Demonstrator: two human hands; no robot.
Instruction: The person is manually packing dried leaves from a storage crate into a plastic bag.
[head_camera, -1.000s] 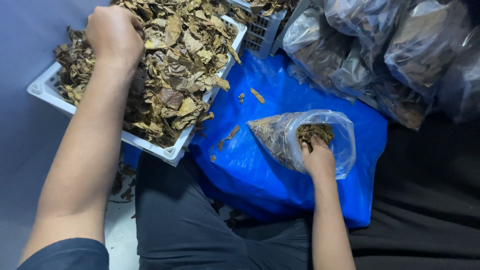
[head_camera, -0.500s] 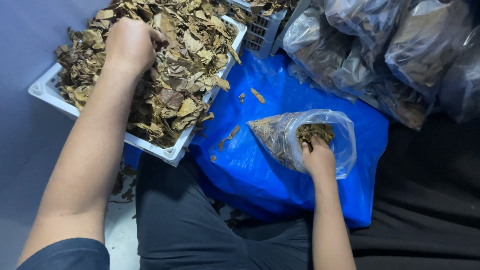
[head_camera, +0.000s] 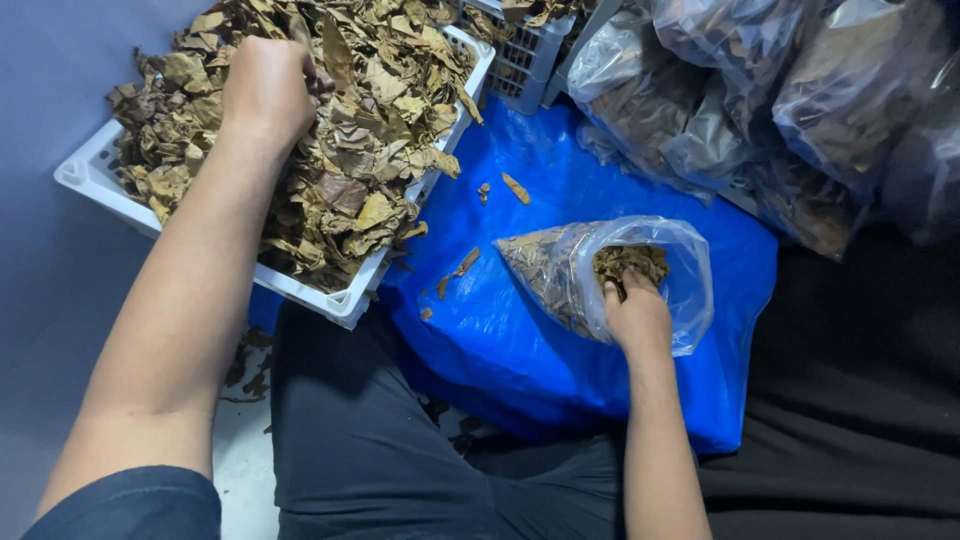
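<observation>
A white plastic crate (head_camera: 90, 180) at the upper left is heaped with dry brown leaves (head_camera: 370, 130). My left hand (head_camera: 265, 85) is closed in a fist, sunk into that heap near its top. A clear plastic bag (head_camera: 690, 270), partly filled with the same leaves, lies on a blue plastic sheet (head_camera: 520, 350). My right hand (head_camera: 635, 315) is at the bag's open mouth, fingers pushed inside onto the leaves.
Several filled clear bags of leaves (head_camera: 800, 110) are stacked at the upper right. A second white crate (head_camera: 525, 60) stands behind. Loose leaf bits (head_camera: 515, 187) lie on the blue sheet. My dark trousers (head_camera: 380, 440) fill the bottom.
My left hand has shifted to the right across the leaf heap and closed on leaves. My right hand and the bag have stayed in place.
</observation>
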